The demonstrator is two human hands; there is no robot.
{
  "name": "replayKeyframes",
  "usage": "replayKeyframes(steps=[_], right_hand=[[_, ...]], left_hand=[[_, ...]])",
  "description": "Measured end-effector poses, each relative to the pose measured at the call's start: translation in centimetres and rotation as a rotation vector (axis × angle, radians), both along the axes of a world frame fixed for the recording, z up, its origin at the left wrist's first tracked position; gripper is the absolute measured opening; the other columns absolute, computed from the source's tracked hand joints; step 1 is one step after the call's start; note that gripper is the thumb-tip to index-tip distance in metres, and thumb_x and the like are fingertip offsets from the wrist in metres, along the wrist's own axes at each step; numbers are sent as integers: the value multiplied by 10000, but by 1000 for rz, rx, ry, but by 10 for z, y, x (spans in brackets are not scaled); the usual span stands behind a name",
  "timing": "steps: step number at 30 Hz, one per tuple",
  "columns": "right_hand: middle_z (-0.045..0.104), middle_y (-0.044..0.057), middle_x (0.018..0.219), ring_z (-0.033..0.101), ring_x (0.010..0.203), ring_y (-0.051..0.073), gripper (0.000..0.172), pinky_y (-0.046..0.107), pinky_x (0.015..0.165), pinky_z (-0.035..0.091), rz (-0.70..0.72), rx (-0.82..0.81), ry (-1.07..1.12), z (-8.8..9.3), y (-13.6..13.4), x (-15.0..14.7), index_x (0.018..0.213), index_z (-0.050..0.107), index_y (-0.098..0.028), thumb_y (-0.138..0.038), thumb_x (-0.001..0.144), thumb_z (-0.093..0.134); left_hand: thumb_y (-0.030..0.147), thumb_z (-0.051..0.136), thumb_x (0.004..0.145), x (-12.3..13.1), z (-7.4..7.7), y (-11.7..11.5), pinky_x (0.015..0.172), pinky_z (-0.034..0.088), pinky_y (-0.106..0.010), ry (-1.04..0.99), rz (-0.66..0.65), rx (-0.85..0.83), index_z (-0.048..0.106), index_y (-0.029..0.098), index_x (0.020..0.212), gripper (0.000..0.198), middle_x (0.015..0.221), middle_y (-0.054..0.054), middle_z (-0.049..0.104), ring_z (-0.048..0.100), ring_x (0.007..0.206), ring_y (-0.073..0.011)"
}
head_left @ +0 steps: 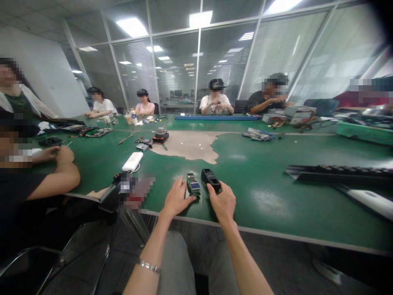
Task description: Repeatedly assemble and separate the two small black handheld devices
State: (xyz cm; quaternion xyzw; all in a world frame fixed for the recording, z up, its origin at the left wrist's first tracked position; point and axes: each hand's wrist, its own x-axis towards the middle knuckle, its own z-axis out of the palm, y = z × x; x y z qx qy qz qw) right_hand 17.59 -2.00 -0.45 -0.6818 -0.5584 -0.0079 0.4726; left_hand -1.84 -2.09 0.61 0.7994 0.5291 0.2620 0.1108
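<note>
A green circuit board with a small bluish screen [194,186] lies on the green table in front of me. My left hand [179,196] rests at its left side, thumb and fingers spread, the thumb by the board's lower end. Just right of the board is a black plastic housing [210,176] with openings in its face. My right hand [223,200] is closed round the housing's lower right part, with the thumb on its near end. A gap separates the board from the housing.
A white power strip [132,162] lies at the left. Behind are a bare tan patch [190,145] and small parts [144,143]. Black strips [331,174] lie at the right. A person's arm [58,180] rests at the left; more people sit across the table.
</note>
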Motion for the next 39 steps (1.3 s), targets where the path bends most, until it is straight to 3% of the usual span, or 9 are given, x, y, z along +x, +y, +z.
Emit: replayKeyframes(steps=[7, 14, 33, 39], right_hand=[[631, 131, 982, 573, 931, 249, 452, 330, 799, 401, 25, -87, -57, 0, -8, -2, 1073, 593, -151, -507, 803, 529], [599, 176, 1063, 561, 988, 269, 646, 343, 806, 411, -8, -77, -76, 3, -11, -2, 1200, 511, -96, -576, 769, 548], [642, 136, 952, 572, 919, 250, 446, 340, 801, 406, 48, -29, -5, 4, -11, 0, 1031, 614, -127, -498, 798, 531], [677, 89, 876, 572, 694, 185, 463, 301, 722, 421, 91, 26, 173, 21, -20, -7, 977, 657, -154, -558, 791, 532]], left_hand=[[609, 521, 818, 2, 0, 0, 1120, 254, -437, 18, 6, 0, 435, 156, 1342, 698, 1507, -169, 280, 269, 1389, -296], [592, 529, 822, 2, 1, -2, 1114, 261, -446, 8, -5, 11, 444, 174, 1346, 676, 1500, -165, 296, 276, 1386, -294], [547, 552, 822, 2, 1, -2, 1121, 258, -449, 1, -23, 22, 440, 167, 1343, 654, 1500, -158, 300, 277, 1385, -287], [506, 603, 797, 0, 0, -2, 1122, 274, -444, -13, -9, 25, 449, 176, 1331, 647, 1501, -136, 308, 281, 1383, -285]])
